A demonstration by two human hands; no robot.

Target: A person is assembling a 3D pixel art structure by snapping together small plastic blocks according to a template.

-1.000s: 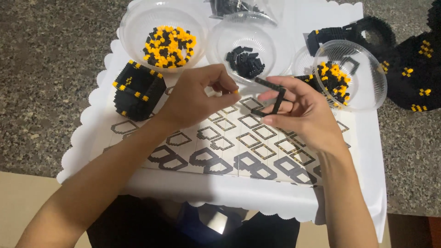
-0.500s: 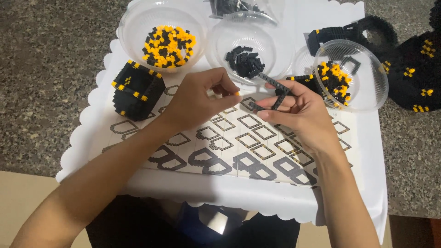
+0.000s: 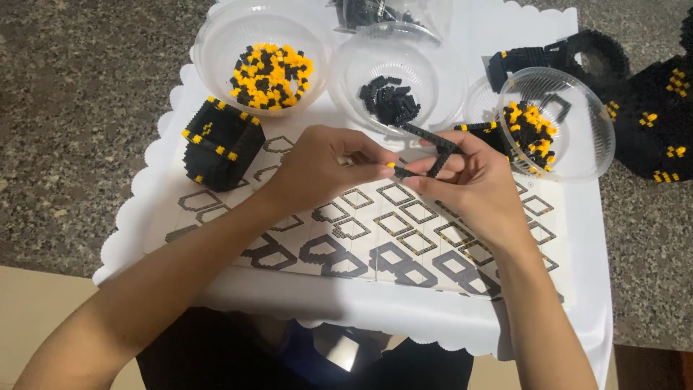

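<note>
Hands meet over the instruction sheet (image 3: 375, 238), left hand (image 3: 317, 170) and right hand (image 3: 476, 184) both pinching a black brick frame (image 3: 429, 148), just below clear bowls of yellow-black bricks (image 3: 271, 72) and black bricks (image 3: 390, 97).

**White scalloped tray bears bricks and bowls**

A white scalloped tray (image 3: 144, 209) sits on a speckled stone surface (image 3: 79, 108), carrying a printed instruction sheet (image 3: 375, 245), three clear plastic bowls (image 3: 216, 43) of small bricks, and a black-and-yellow brick block (image 3: 216, 144).

single head view, steeply downward, close above the white table (image 3: 447, 318)
</note>
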